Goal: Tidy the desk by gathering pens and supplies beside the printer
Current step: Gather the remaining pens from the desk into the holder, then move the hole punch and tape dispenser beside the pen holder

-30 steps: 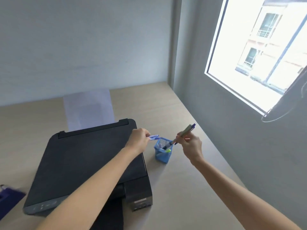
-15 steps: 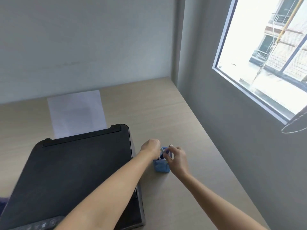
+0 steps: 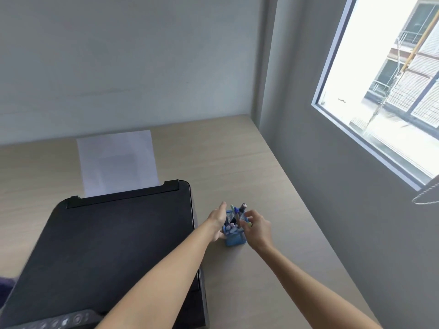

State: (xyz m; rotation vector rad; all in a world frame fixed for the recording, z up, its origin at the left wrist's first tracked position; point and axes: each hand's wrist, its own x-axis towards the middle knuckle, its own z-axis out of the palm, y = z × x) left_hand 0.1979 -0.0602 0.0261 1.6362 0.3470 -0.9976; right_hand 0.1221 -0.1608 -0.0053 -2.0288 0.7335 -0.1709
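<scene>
A blue mesh pen holder [image 3: 234,241] stands on the desk just right of the black printer [image 3: 114,245]. Several pens [image 3: 237,213] stick up out of it. My left hand [image 3: 217,220] lies with straight fingers against the holder's left wall. On the other side, my right hand [image 3: 259,227] curls its fingers over the holder's right rim, touching the pens and a yellow-green cap [image 3: 250,224]. Both forearms reach in from the bottom of the view.
A white sheet of paper [image 3: 116,162] stands up from the printer's rear feed. The light wooden desk [image 3: 237,167] runs to the grey wall and a window [image 3: 389,96] on the right. A dark purple object [image 3: 6,284] shows at the left edge.
One second ago each hand held a pen above the holder. Both pens now stand in the holder, and both hands have dropped to its sides. The view has tilted up and left.
</scene>
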